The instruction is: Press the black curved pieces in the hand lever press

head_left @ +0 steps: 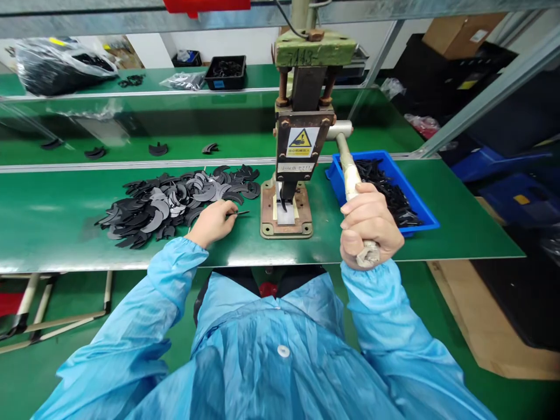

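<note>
My right hand (pixel 371 224) is wrapped round the taped lever handle (pixel 349 169) of a hand press (pixel 301 87). A small black part (pixel 283 204) stands under the ram, on the light plate of the press base (pixel 286 231). My left hand (pixel 214 223) pinches a thin dark piece (pixel 240 213) between thumb and fingers, just left of the base. Beside that hand spreads a heap of dark curved plastic pieces (pixel 164 204). A warning label (pixel 301 142) is stuck on the front of the press.
To the right of the press a blue bin (pixel 426 226) holds many thin black parts. Several curved pieces with a tab lie along the conveyor, one of them a dark piece (pixel 158 149). Behind stand a black tray (pixel 209 73) and a filled plastic bag (pixel 61 67).
</note>
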The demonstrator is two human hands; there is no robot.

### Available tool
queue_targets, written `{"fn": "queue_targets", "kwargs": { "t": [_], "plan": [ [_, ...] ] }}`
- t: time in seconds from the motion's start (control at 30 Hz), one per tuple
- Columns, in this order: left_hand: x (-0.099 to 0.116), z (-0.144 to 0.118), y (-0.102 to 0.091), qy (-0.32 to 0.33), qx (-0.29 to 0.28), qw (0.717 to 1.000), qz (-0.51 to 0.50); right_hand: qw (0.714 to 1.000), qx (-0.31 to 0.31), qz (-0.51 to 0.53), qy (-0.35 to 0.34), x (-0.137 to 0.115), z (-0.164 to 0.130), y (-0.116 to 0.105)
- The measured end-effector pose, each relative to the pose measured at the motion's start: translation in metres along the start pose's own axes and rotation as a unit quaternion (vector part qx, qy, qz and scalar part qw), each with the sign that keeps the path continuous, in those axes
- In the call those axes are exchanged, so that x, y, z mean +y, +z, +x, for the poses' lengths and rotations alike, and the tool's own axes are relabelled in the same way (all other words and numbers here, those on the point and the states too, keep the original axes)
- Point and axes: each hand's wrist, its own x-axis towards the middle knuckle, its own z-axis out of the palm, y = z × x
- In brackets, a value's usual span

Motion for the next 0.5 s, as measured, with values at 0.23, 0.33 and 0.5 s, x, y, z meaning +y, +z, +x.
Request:
{"fn": "queue_targets", "kwargs": {
  "t": [0.23,0.33,0.5],
  "plan": [
    [0.028,0.024,0.025,-0.007,0.032,0.992,-0.124,1.0,-0.001,-0.007,-0.01,0.002,0.0,0.0],
    [0.035,0.037,0.043,-0.095,0.086,0.947,-0.296,1.0,-0.002,-0.011,-0.01,0.001,0.001,0.0],
    [0.052,0.054,0.049,-0.163,0.063,0.867,-0.467,1.0,-0.005,-0.015,0.003,-0.001,0.002,0.0]
  ]
}}
